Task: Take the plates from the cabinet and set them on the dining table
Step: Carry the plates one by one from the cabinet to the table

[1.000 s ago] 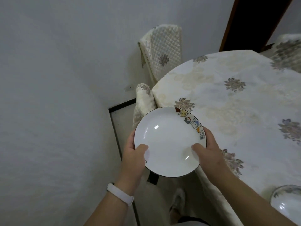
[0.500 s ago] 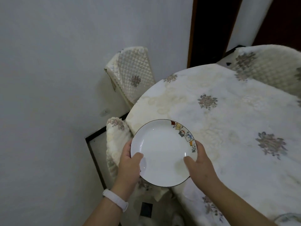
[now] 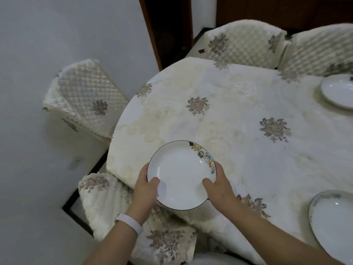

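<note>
I hold a white plate (image 3: 179, 173) with a thin dark rim and a small coloured pattern on its right edge. My left hand (image 3: 145, 190) grips its near-left rim and my right hand (image 3: 219, 183) its near-right rim, thumbs on top. The plate hovers over the near-left edge of the round dining table (image 3: 238, 127), which is covered in a cream cloth with grey flowers. Two more white plates lie on the table, one at the far right (image 3: 338, 92) and one at the near right (image 3: 332, 222).
Quilted cream chairs ring the table: one at the left by the wall (image 3: 84, 96), one just below my hands (image 3: 107, 203), two at the back (image 3: 246, 44). A dark doorway (image 3: 168, 27) is behind the table. The white wall is close on the left.
The view has swung right and up over the table, so the plate now sits above the tablecloth edge instead of the floor. Both hands keep the same grip.
</note>
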